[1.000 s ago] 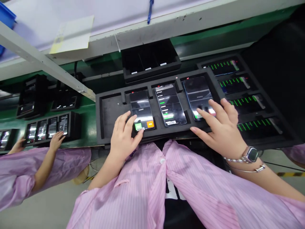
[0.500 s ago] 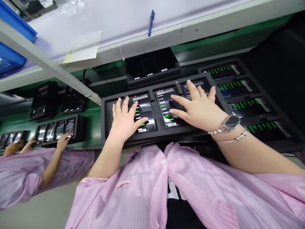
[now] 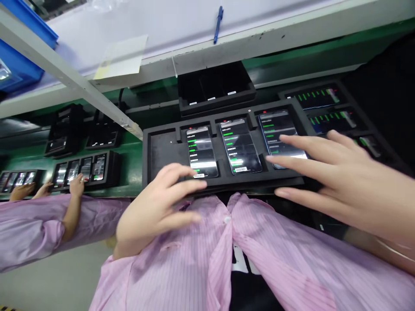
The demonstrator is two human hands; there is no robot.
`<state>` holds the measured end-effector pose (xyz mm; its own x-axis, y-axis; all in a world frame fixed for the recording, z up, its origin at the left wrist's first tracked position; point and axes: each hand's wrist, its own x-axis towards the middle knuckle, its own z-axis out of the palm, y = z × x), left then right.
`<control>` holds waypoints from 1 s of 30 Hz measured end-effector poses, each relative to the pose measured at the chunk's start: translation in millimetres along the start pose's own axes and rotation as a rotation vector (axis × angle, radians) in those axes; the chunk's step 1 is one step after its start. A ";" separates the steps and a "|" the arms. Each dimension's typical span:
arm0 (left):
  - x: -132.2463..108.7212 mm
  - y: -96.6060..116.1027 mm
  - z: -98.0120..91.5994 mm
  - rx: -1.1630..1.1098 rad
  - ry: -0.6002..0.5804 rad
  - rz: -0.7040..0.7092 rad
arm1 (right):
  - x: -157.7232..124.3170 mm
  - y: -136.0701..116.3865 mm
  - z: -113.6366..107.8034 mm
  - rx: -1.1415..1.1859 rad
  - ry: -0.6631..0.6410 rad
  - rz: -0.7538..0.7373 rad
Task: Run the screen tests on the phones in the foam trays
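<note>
A black foam tray lies before me with three phones in its slots, and its leftmost slot holds none. The left phone, the middle phone and the right phone show lists with green lines. My left hand hovers at the tray's front edge, fingers apart, by the lower end of the left phone. Over the lower part of the right phone, my right hand is spread and slightly blurred. Neither hand grasps anything; whether the right fingertips touch the screen, I cannot tell.
Another tray of phones with green bars lies at the right. A black tray stands behind mine. A shelf edge with a blue pen runs above. At left, a co-worker's hand is at a phone tray.
My left hand has drawn back toward me from the left phone. The right hand has moved right and nearer, uncovering the middle phone. The view has shifted slightly.
</note>
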<state>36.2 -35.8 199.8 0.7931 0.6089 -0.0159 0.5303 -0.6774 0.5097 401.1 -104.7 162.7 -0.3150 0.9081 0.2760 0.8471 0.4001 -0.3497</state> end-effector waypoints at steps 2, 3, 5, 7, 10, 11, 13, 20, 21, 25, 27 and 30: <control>10.2 -13.0 26.7 0.158 0.103 -0.129 | 3.2 9.5 29.3 -0.057 -0.027 0.046; 15.5 -20.0 38.5 0.218 0.126 -0.170 | 3.9 14.0 43.0 -0.084 -0.026 0.075; 26.2 -33.3 55.4 0.294 0.143 -0.227 | 6.5 22.5 63.9 -0.128 -0.013 0.127; 37.9 -44.2 61.6 0.333 0.157 -0.275 | 14.9 31.1 75.1 -0.176 -0.005 0.159; 59.2 -56.6 58.0 0.381 0.189 -0.345 | 40.5 47.7 81.2 -0.223 -0.017 0.207; 66.5 -60.0 55.9 0.393 0.200 -0.372 | 50.3 54.1 82.8 -0.227 -0.028 0.228; 78.1 -65.6 53.1 0.401 0.218 -0.415 | 66.4 65.6 86.3 -0.218 -0.042 0.268; 57.8 -52.2 51.8 0.342 0.397 -0.306 | 56.2 42.3 66.9 -0.161 0.138 0.165; 50.6 -47.8 52.6 0.324 0.408 -0.276 | 50.0 32.4 62.0 -0.152 0.149 0.138; 31.2 -42.7 66.3 0.255 0.431 -0.219 | 28.6 3.8 66.3 -0.127 0.124 -0.005; 28.4 -46.4 76.3 0.233 0.455 -0.242 | 21.6 -0.5 81.1 -0.156 0.136 -0.067; 29.2 -50.5 84.8 0.206 0.431 -0.259 | 16.1 0.3 99.8 -0.199 0.217 -0.139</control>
<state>58.0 -18.8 100.7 0.4568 0.8514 0.2578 0.7743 -0.5232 0.3559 353.5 -77.6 77.7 -0.3526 0.7905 0.5008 0.8763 0.4667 -0.1198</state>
